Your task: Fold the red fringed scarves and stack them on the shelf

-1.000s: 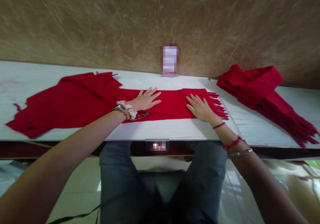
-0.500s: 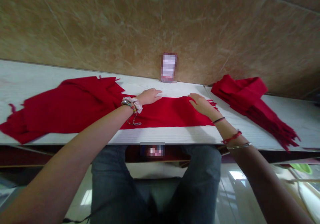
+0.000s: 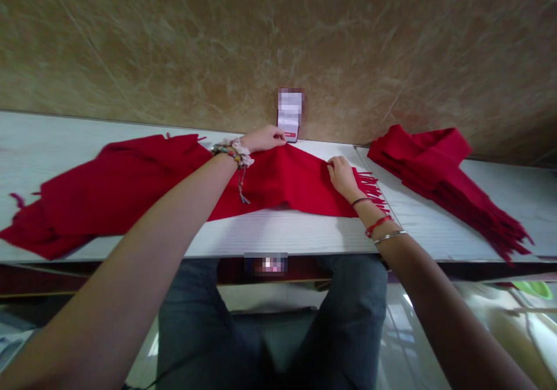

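Note:
A red scarf (image 3: 304, 187) lies across the white table (image 3: 243, 236), its fringe to the right of centre. My left hand (image 3: 263, 139) pinches the scarf's far edge, and the cloth under it rises in a ridge. My right hand (image 3: 342, 175) is closed on the same far edge, close to the fringed end. Bunched red cloth (image 3: 117, 187) spreads over the left part of the table; whether it joins the scarf in the middle is hidden behind my left arm.
A phone (image 3: 289, 117) leans on the brown marbled wall (image 3: 195, 47) behind my left hand. Another folded red scarf (image 3: 439, 175) with fringe lies on the right. My legs (image 3: 352, 309) are below the table's near edge.
Both hands have closed from lying flat with spread fingers. My left hand has moved away from me and lifted the scarf's far edge; the cloth now has a ridge.

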The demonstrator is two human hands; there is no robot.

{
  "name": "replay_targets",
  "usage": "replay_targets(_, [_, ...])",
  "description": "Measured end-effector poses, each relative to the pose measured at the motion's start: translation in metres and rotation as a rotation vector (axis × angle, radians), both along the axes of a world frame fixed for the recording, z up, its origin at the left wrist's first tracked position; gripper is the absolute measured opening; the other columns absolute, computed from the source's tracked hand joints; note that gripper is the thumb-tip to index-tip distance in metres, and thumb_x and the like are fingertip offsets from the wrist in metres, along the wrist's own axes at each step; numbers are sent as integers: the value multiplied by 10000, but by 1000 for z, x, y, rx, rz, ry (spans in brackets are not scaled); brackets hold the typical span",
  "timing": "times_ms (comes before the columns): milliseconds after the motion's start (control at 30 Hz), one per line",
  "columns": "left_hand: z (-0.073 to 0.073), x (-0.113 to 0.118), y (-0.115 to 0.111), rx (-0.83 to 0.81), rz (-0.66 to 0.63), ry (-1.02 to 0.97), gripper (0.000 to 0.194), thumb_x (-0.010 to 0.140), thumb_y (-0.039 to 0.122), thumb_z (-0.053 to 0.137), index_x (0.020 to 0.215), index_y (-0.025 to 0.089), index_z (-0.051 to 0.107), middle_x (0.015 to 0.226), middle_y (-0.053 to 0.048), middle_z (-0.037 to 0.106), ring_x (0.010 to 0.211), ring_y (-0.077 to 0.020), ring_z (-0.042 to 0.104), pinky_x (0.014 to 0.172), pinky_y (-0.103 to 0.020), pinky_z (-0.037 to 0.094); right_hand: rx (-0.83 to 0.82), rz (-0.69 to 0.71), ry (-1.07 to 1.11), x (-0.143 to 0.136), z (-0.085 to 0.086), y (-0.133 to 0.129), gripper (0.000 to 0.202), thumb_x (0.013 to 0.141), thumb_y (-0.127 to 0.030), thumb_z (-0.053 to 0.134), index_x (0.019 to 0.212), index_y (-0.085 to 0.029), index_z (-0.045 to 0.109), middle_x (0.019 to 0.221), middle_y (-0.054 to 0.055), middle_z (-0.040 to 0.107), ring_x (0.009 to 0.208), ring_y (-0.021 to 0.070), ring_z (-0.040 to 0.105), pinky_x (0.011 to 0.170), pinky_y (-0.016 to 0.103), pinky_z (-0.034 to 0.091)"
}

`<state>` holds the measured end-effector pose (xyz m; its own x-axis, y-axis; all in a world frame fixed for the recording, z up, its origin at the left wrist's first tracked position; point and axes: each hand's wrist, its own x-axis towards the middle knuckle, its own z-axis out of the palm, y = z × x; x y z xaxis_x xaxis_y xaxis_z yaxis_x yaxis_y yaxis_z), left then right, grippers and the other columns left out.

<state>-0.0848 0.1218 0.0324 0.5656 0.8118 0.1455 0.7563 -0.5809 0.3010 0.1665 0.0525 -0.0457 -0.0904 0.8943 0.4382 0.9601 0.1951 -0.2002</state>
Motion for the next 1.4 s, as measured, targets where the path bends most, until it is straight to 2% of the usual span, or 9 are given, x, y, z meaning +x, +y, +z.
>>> replay_targets(133, [-31, 7, 7, 17, 78, 124, 199, 749, 231, 494, 825, 167, 666, 808, -42, 674, 798, -166, 599, 747, -226, 441, -71, -56, -39, -3, 2, -4, 375, 879, -119, 330, 1171, -93, 564, 1123, 165, 614, 1058, 259, 548, 899, 373, 423])
replay_targets(300, [-59, -5, -1, 60, 35, 105, 321, 829, 321, 434, 1005, 141, 633, 988, -98, 643, 980, -194, 571, 900, -274, 415, -174, 13, -95, 0, 6, -5, 367, 902, -138, 322, 1150, -86, 587, 1116, 157, 628, 1064, 236, 556, 900, 333, 427])
replay_targets(500, [-43, -28, -13, 4, 38, 134, 317, 829, 330, 426, 994, 147, 626, 974, -62, 655, 916, -175, 576, 868, -261, 412, -51, 24, -6, 8, 14, 4, 284, 873, -161, 365, 1000, -133, 618, 1024, 147, 634, 996, 256, 554, 876, 364, 431])
replay_targets(667, [-23, -35, -10, 21, 63, -110, 363, 857, 364, 383, 952, 114, 628, 902, -48, 651, 813, -144, 560, 765, -230, 415, 23, -26, 18, 10, 23, 16, 299, 879, -156, 326, 1032, -129, 582, 1062, 154, 621, 1017, 256, 536, 920, 373, 402])
replay_targets(833, [-40, -28, 8, 18, 118, 65, 273, 817, 312, 448, 943, 168, 643, 921, -38, 675, 873, -166, 593, 794, -227, 420, -135, -100, -70, 1, 10, 16, 299, 872, -145, 347, 1031, -110, 598, 1055, 181, 620, 999, 289, 558, 875, 407, 427])
replay_targets(967, [-58, -28, 12, 85, 117, 172, 332, 829, 303, 429, 1065, 161, 614, 1025, -74, 668, 948, -192, 604, 851, -256, 425, -125, -83, -64, -2, 2, 13, 379, 858, -115, 345, 1164, -85, 567, 1135, 190, 602, 1042, 287, 554, 867, 399, 439])
replay_targets(1167, [-49, -36, 3, 31, 78, 180, 359, 834, 311, 425, 1098, 158, 613, 1043, -68, 667, 965, -187, 600, 876, -257, 426, -173, -22, -109, 3, 3, 15, 384, 889, -146, 320, 1118, -105, 625, 1148, 158, 631, 1072, 267, 546, 904, 389, 420])
replay_targets(1267, [-41, -20, -4, 20, 22, 137, 391, 853, 331, 412, 1123, 127, 610, 1076, -93, 657, 986, -183, 595, 892, -251, 423, -163, 20, -114, 5, 2, 11, 362, 893, -163, 339, 1081, -107, 643, 1104, 144, 656, 1044, 244, 561, 908, 361, 416])
replay_targets(1400, [-35, 30, -16, 4, -136, 65, 409, 866, 314, 426, 1183, 109, 583, 1207, -102, 615, 1096, -177, 557, 960, -247, 387, -131, 69, -98, 9, 4, 0, 327, 876, -158, 377, 1019, -135, 670, 1048, 112, 681, 989, 219, 587, 900, 331, 420])
